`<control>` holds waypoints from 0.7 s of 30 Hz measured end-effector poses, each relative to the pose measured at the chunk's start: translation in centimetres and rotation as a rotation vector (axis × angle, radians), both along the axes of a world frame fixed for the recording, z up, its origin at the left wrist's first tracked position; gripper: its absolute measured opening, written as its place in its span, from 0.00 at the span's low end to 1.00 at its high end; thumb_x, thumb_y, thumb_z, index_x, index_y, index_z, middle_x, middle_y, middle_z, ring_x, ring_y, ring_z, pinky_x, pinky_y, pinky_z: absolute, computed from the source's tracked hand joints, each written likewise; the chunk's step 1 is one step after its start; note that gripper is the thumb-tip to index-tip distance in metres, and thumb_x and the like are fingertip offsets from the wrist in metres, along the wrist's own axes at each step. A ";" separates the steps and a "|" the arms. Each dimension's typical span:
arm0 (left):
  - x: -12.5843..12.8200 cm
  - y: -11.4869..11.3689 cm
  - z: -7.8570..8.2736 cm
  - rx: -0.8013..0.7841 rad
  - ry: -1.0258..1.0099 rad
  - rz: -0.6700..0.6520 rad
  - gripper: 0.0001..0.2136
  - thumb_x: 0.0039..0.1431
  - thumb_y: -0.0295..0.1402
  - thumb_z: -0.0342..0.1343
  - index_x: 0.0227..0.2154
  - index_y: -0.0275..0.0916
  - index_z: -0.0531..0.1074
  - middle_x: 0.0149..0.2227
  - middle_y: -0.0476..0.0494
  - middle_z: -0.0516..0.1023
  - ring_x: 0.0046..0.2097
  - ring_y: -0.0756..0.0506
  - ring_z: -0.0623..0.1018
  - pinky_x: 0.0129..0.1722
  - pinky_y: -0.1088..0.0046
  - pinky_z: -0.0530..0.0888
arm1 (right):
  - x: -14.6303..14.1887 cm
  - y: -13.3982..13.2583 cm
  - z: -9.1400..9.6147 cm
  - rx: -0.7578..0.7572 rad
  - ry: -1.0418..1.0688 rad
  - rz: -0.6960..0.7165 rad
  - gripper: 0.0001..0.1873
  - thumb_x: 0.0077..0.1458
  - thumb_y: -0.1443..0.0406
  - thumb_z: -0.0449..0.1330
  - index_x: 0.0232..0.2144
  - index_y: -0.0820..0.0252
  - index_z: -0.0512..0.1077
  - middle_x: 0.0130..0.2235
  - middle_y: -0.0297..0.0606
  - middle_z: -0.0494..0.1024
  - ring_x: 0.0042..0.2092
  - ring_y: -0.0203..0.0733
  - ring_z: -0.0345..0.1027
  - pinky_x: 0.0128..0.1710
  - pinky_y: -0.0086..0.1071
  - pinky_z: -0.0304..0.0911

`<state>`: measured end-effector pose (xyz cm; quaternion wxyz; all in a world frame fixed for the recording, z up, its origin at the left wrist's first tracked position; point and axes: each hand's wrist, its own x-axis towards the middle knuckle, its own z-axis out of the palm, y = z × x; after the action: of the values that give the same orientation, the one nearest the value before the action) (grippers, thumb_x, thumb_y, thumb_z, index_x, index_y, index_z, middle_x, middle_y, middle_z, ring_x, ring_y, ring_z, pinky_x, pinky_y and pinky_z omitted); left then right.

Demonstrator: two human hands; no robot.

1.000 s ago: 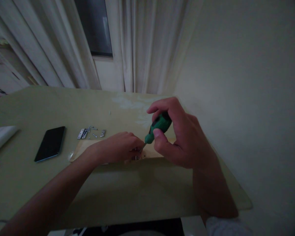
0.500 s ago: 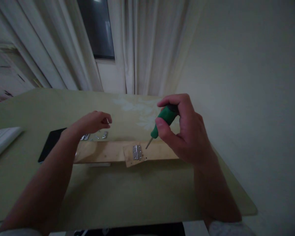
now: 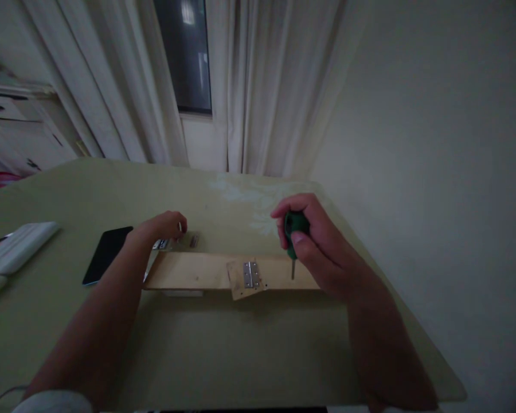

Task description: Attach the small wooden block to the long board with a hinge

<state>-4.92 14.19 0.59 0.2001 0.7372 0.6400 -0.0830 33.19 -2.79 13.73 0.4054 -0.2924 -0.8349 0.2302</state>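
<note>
My right hand (image 3: 322,246) is wrapped round the green handle of a screwdriver (image 3: 296,223), its shaft pointing down at the right part of a long wooden board (image 3: 189,271). Whether the tip touches the wood, I cannot tell. A silver hinge (image 3: 251,275) lies at the board's middle, on a thin, slanted wooden piece (image 3: 237,291) that juts over the near edge. Behind the board's left end, my left hand (image 3: 167,225) is down among small metal parts (image 3: 162,244), fingers curled together. What they hold, if anything, is hidden. Another small metal piece (image 3: 194,240) lies just right of it.
A black tablet-like slab (image 3: 107,253) lies left of the board, partly behind my left forearm. Farther left is a long white object (image 3: 23,246). The green tabletop (image 3: 241,350) meets a wall at right and curtains (image 3: 279,86) at the back.
The view has shifted a little. My right hand has brought the screwdriver lower and farther right of the hinge, now more upright. My left hand has dropped to the small metal parts.
</note>
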 end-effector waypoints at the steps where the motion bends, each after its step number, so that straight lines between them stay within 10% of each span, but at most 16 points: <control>1: -0.1 0.1 0.0 0.010 -0.002 -0.004 0.12 0.48 0.28 0.59 0.37 0.39 0.82 0.33 0.43 0.86 0.37 0.43 0.83 0.37 0.72 0.73 | 0.0 0.0 0.2 0.009 -0.075 0.015 0.17 0.65 0.69 0.54 0.55 0.54 0.66 0.44 0.36 0.71 0.42 0.39 0.67 0.42 0.34 0.66; 5: -0.1 0.1 0.7 0.075 -0.045 -0.050 0.12 0.50 0.35 0.62 0.39 0.41 0.82 0.39 0.42 0.86 0.41 0.42 0.83 0.41 0.71 0.73 | -0.9 1.0 -0.3 -0.006 -0.383 0.018 0.11 0.66 0.61 0.62 0.49 0.56 0.71 0.47 0.37 0.75 0.46 0.41 0.69 0.45 0.35 0.65; 10: 1.8 -0.2 0.5 0.023 -0.208 -0.185 0.22 0.46 0.40 0.65 0.46 0.40 0.81 0.46 0.40 0.85 0.45 0.41 0.83 0.44 0.70 0.75 | -1.8 3.4 -4.3 -0.142 -0.777 -0.005 0.35 0.55 0.49 0.73 0.58 0.58 0.71 0.57 0.46 0.73 0.48 0.49 0.73 0.46 0.39 0.66; 21: 3.1 -0.1 -1.3 -0.052 -0.173 -0.199 0.22 0.39 0.29 0.63 0.43 0.40 0.79 0.41 0.44 0.84 0.41 0.43 0.82 0.35 0.74 0.72 | -2.0 5.6 -7.0 -0.286 -0.801 0.059 0.22 0.52 0.58 0.75 0.45 0.60 0.75 0.47 0.41 0.77 0.48 0.45 0.70 0.46 0.34 0.62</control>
<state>-1.81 14.08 -0.72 0.2643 0.7961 0.5416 -0.0552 31.24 2.86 6.73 -0.0024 -0.3881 -0.8941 0.2235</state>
